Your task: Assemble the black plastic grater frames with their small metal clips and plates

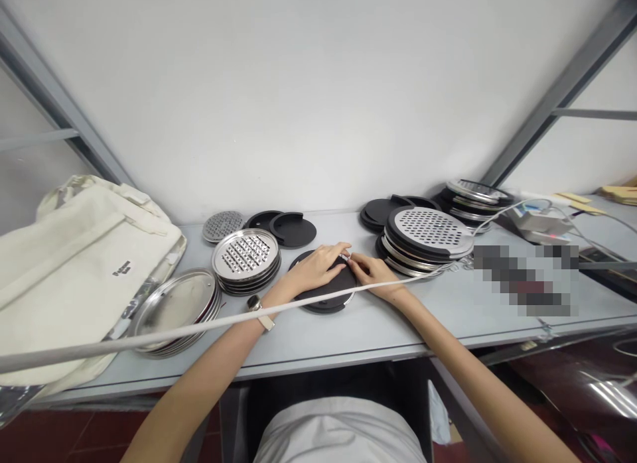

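A round black plate (323,296) with a metal rim showing at its lower right lies flat on the table in front of me. My left hand (318,267) rests over its upper part, fingers stretched out and thumb apart. At the plate's right edge, my right hand (375,274) has its thumb and fingers closed together. Both sets of fingertips meet at a small pale, shiny piece, too small to name. Left of the plate stands a stack of round metal graters (245,254). Another grater stack (430,229), with black rims, stands to the right.
Steel discs (176,300) are piled at the left beside a cream cloth bag (84,270). Black covers (293,229) and a loose grater disc (223,225) lie near the wall. More graters (478,192) stand back right. A pale cord (199,327) crosses in front of my view.
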`<state>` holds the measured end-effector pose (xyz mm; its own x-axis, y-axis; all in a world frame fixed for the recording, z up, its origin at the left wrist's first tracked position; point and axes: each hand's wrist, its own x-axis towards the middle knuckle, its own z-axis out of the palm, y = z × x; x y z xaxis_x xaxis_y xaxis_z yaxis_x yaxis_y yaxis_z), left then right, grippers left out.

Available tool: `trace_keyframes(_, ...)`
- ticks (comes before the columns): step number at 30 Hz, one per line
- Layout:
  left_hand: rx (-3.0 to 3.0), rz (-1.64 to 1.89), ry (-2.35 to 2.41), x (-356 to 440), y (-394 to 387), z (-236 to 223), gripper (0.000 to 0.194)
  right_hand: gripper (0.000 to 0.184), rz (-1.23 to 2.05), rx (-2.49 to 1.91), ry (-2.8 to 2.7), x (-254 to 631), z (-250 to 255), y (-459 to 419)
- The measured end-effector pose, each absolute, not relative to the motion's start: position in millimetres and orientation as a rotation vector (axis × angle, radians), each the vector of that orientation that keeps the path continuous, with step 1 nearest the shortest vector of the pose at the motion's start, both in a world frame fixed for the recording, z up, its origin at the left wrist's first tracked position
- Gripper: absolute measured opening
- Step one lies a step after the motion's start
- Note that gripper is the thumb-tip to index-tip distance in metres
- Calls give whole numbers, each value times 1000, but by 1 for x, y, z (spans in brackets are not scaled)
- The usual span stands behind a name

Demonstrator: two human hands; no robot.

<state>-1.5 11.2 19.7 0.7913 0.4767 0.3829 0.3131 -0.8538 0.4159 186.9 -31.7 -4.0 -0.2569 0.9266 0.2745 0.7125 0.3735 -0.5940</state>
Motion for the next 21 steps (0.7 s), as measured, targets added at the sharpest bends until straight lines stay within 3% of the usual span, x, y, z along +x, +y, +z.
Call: trace_keyframes(21, 2487, 683, 550, 2, 17, 19, 42, 26, 459, -1454, -2055, 188, -6, -31)
